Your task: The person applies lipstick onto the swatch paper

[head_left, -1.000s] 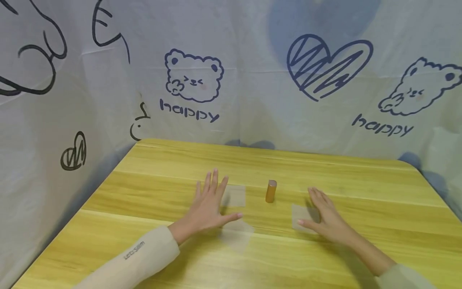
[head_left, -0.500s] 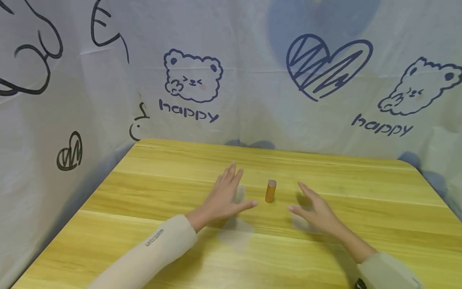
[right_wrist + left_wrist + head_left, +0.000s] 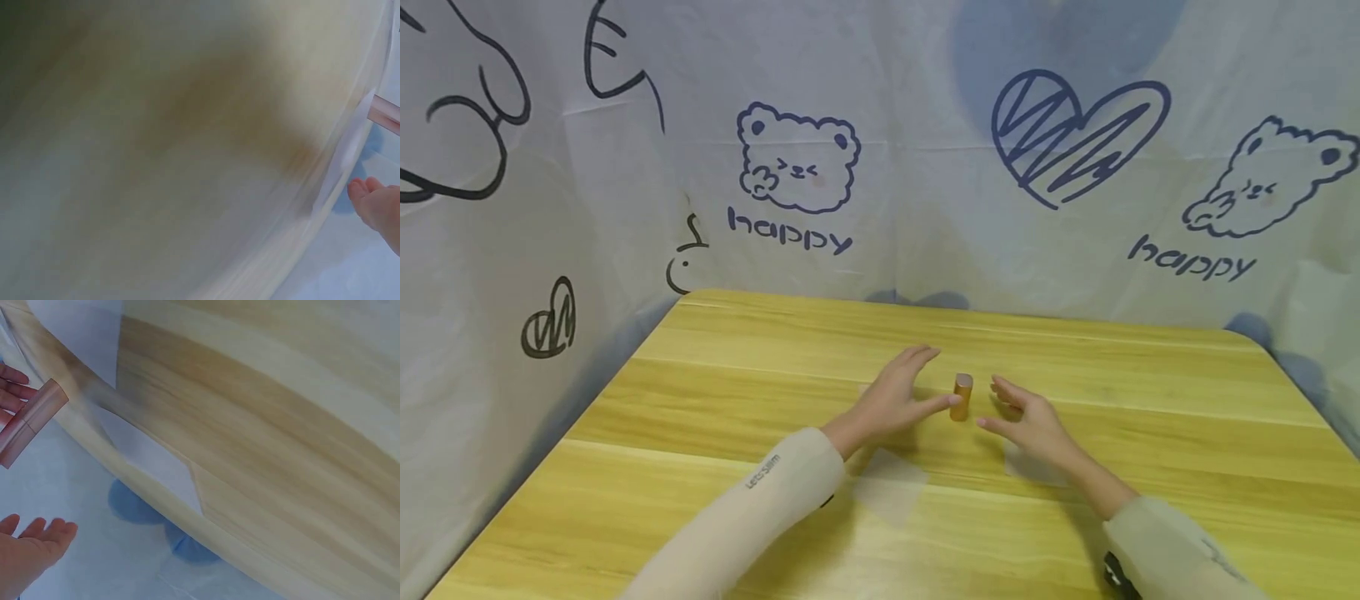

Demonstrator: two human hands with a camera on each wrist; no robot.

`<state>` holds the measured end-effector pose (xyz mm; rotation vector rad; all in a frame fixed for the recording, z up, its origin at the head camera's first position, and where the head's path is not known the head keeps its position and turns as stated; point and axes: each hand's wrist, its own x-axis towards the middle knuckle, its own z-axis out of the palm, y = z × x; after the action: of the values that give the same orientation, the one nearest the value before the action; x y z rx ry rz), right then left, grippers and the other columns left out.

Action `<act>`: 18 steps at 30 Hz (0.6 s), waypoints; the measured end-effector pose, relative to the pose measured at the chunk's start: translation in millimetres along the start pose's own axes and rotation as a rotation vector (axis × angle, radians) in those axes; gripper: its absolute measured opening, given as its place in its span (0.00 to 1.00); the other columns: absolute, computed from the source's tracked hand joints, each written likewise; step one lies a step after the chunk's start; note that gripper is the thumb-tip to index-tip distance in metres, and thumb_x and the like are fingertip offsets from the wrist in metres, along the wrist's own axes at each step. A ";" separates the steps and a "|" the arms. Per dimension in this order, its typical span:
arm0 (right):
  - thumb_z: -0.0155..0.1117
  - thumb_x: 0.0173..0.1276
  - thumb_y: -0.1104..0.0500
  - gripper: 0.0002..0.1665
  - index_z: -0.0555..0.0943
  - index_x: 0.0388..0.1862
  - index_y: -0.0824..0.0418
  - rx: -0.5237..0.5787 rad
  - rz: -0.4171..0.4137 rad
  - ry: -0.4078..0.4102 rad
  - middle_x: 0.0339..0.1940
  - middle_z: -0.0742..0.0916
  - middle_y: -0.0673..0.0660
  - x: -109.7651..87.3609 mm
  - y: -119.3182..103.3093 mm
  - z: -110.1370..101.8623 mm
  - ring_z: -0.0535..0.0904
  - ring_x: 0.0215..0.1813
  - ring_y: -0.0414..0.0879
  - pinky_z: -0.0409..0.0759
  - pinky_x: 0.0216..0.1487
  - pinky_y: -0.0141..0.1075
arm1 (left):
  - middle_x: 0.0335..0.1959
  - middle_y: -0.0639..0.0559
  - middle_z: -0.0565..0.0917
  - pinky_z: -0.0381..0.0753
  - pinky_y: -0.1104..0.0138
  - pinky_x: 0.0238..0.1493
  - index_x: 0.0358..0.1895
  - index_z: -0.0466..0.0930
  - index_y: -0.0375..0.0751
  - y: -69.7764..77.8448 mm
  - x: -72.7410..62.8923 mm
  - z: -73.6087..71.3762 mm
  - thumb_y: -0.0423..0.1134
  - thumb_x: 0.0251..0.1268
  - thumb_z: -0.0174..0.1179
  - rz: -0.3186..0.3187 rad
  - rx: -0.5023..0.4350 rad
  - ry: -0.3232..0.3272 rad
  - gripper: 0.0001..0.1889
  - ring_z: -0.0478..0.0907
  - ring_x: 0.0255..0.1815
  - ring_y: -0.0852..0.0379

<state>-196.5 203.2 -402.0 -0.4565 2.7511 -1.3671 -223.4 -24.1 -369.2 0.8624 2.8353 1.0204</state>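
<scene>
A small copper-coloured tube with a flat top, like a lipstick [image 3: 959, 410], stands upright on the wooden table [image 3: 1075, 533]. In the left wrist view, the lipstick [image 3: 36, 420] shows a seam across its shiny body. My left hand [image 3: 891, 398] is just left of it, fingers extended and thumb spread, the thumb tip overlapping the tube in the head view. On the other side, my right hand [image 3: 1037, 427] is close by, thumb and loosely bent fingers facing the tube with a gap between. The right wrist view catches only one end of the lipstick [image 3: 386, 114].
A pale square sheet [image 3: 891, 485] lies on the table below the left hand. Another pale sheet [image 3: 1033, 465] is partly under the right hand. A white cloth [image 3: 910, 208] with drawn bears and hearts hangs behind the table's far edge.
Both hands have moved inward toward the lipstick, the left going rightward and the right going leftward. The left thumb now overlaps the tube, which stays standing in place.
</scene>
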 end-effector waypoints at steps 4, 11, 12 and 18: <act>0.63 0.64 0.57 0.41 0.58 0.68 0.75 0.047 0.021 -0.013 0.64 0.70 0.74 7.1 -0.3 5.4 0.68 0.64 0.67 0.73 0.60 0.53 | 0.69 0.42 0.63 0.61 0.52 0.70 0.69 0.60 0.40 2.5 7.1 3.3 0.55 0.60 0.59 0.003 -0.047 -0.014 0.37 0.59 0.71 0.45; 0.64 0.62 0.61 0.32 0.68 0.61 0.76 0.082 0.019 0.013 0.57 0.77 0.73 16.5 -3.1 17.0 0.75 0.58 0.64 0.77 0.56 0.48 | 0.63 0.41 0.72 0.72 0.56 0.63 0.64 0.66 0.34 7.4 18.4 11.6 0.50 0.61 0.60 0.015 -0.100 -0.006 0.32 0.70 0.63 0.44; 0.64 0.62 0.62 0.30 0.70 0.60 0.76 0.080 0.011 0.017 0.56 0.78 0.72 17.5 -3.4 18.4 0.76 0.57 0.64 0.78 0.55 0.47 | 0.62 0.41 0.73 0.74 0.57 0.61 0.63 0.67 0.33 7.4 19.9 13.2 0.49 0.61 0.60 0.023 -0.105 -0.003 0.31 0.72 0.61 0.44; 0.65 0.60 0.64 0.20 0.78 0.50 0.73 0.054 0.026 0.054 0.47 0.84 0.69 21.0 -3.1 25.0 0.81 0.49 0.60 0.81 0.50 0.45 | 0.58 0.40 0.77 0.79 0.59 0.54 0.60 0.71 0.32 7.7 26.6 22.3 0.44 0.62 0.61 0.018 -0.186 0.002 0.26 0.77 0.55 0.46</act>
<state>-211.8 176.3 -412.9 -0.3854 2.7445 -1.4648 -237.9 7.2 -377.6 0.8700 2.6843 1.2627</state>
